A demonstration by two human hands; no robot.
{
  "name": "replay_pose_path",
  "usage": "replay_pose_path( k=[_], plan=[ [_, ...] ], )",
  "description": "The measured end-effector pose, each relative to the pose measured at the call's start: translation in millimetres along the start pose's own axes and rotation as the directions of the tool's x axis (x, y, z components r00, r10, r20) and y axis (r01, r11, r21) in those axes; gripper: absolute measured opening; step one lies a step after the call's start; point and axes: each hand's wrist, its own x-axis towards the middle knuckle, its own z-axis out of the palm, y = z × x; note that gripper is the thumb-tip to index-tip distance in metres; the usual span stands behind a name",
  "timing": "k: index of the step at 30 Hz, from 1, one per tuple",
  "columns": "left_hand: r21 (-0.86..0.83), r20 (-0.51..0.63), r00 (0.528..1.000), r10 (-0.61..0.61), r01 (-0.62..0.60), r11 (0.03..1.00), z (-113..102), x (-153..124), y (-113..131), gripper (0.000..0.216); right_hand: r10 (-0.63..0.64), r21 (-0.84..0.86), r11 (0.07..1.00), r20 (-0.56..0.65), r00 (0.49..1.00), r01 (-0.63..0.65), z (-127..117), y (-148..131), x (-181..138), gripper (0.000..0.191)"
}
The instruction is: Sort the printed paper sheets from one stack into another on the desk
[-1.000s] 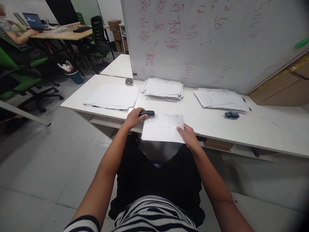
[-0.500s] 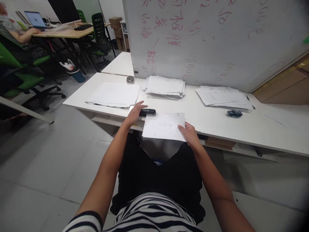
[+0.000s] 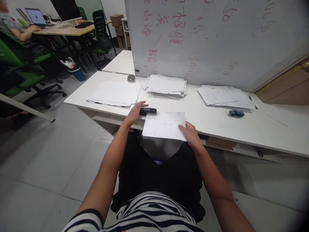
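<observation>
- My left hand (image 3: 135,114) lies at the near edge of the table (image 3: 212,119), fingers spread flat and loose, gripping nothing.
- Its fingertips rest against the left end of the black stapler (image 3: 148,111), which lies flat on the table just in from the near edge.
- The stapler's right end touches or just overlaps the upper left corner of the sheet (image 3: 163,125); I cannot tell which.
- My right hand (image 3: 189,132) pinches the sheet at its lower right corner, thumb on top, the other fingers hidden beneath.
- The sheet lies on the near edge of the table, and its lower margin hangs past that edge over my lap.
- A flat spread of paper (image 3: 116,93) lies toward the left edge of the table, beyond my left hand.
- A thick stack (image 3: 166,85) sits at the far edge against the whiteboard (image 3: 217,42), which bears red writing.
- A second pile (image 3: 224,96) lies to the right of the stack, with a small dark object (image 3: 236,113) just in front of it.
- A small grey item (image 3: 131,78) sits near the far left corner.
- Another person's arm (image 3: 23,33) rests on a separate desk (image 3: 70,31) far to the left.
</observation>
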Motion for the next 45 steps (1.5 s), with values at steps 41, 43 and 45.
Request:
replay_pose_path(
  k=[41,43,45],
  plan=[
    [0.784,0.172,0.983,0.062,-0.174,0.596,73.0,93.0,25.5,0.043,0.127,0.007,0.992,0.125,0.984,-0.129,-14.3,-25.5,8.7,0.049],
    [0.824,0.173,0.979,0.107,-0.204,0.528,76.7,89.4,27.7,0.044,0.142,-0.038,0.99,0.112,0.984,-0.138,-13.5,-27.1,7.3,0.05],
    [0.846,0.183,0.974,0.137,-0.227,0.482,80.0,86.8,29.8,0.046,0.139,-0.088,0.988,0.09,0.986,-0.131,-12.6,-28.3,6.4,0.048]
  ],
)
